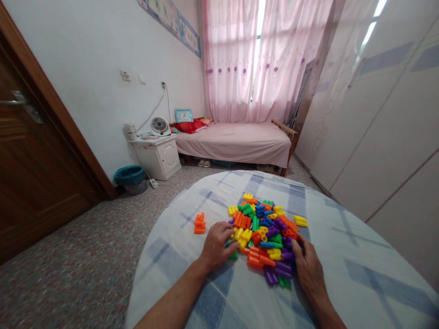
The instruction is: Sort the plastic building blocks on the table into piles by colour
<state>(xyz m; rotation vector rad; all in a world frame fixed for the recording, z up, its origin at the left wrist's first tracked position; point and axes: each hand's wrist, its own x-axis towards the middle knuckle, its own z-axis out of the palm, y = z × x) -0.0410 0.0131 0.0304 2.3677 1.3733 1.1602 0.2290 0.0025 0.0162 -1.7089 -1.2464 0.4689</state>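
Observation:
A heap of bullet-shaped plastic building pieces [262, 233] in orange, yellow, green, blue and purple lies on the round table. My left hand [217, 244] is at the heap's left edge, thumb and fingers apart, fingertips against yellow pieces [244, 237]. A green piece [233, 255] shows partly beneath its thumb. On the opposite side, my right hand [308, 262] rests against the heap, its fingers beside an orange piece [290, 234] and the thumb near purple ones. I see nothing gripped in it, though some fingers are hidden.
Left of the heap lies a separate orange piece [199, 224], and a yellow one [300, 221] lies at the right. A checked cloth [178, 274] covers the table. Beyond stand a bed [236, 139], a white cabinet [161, 157] with a fan, and a bin [130, 176].

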